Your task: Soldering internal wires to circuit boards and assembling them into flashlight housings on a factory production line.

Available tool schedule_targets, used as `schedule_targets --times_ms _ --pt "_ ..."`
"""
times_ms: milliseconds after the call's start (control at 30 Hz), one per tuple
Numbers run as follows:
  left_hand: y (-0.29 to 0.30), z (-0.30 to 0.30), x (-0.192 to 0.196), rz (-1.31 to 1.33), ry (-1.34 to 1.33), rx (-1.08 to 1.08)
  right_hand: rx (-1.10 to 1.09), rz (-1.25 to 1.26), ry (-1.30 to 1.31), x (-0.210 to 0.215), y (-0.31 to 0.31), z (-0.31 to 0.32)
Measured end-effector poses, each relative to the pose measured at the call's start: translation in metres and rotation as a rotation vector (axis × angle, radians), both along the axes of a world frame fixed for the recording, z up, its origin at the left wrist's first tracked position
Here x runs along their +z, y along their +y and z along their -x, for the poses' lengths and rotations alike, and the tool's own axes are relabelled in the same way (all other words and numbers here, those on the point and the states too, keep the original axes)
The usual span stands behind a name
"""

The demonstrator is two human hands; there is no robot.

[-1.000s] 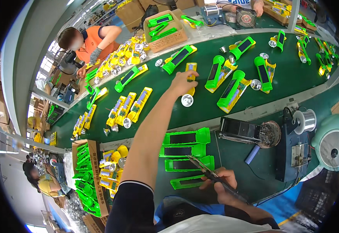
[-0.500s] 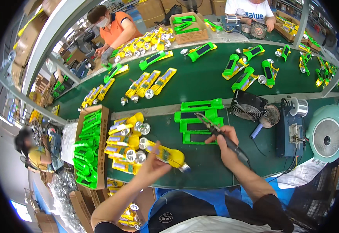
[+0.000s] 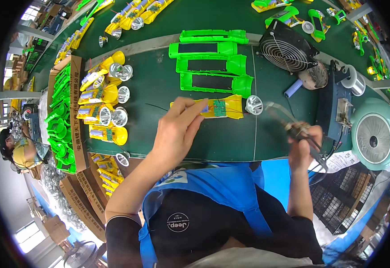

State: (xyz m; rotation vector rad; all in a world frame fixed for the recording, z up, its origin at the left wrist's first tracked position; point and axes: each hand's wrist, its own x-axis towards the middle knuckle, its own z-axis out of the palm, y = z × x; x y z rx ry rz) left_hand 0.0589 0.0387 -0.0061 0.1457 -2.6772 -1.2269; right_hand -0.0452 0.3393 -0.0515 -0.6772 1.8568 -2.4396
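A yellow flashlight half-shell (image 3: 236, 107) lies across the green bench in front of me, with a green circuit board and a round silver reflector (image 3: 254, 105) at its right end. My left hand (image 3: 177, 129) grips its left end, fingers closed over the purple battery, hiding that part of the shell. To the right, my right hand (image 3: 305, 145) is wrapped round a dark-handled soldering iron (image 3: 318, 154); its front part is smeared by motion and points toward the reflector. Several green flashlight covers (image 3: 212, 82) with dark panels lie in a column just beyond the shell.
Yellow shells (image 3: 97, 94) with reflectors are piled at left, beside a carton (image 3: 76, 120) of green parts. At right stand a black fan (image 3: 288, 49), a blue soldering station (image 3: 333, 107), a solder spool (image 3: 352, 80) and a pale green fan (image 3: 376, 134). A conveyor carries more flashlights beyond.
The yellow shell, tilted in my left hand before, now lies level near the green covers. My right hand has moved right with the soldering iron, away from the covers. The view has tilted downward.
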Motion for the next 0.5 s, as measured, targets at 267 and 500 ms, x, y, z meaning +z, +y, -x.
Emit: schedule_targets --times_ms 267,500 --pt "0.010 0.033 -0.019 -0.440 -0.109 0.199 0.114 -0.018 -0.297 -0.020 -0.031 -0.015" --pt "0.007 0.027 -0.025 -0.036 0.124 0.021 0.142 -0.214 -0.252 -0.010 -0.040 -0.009"
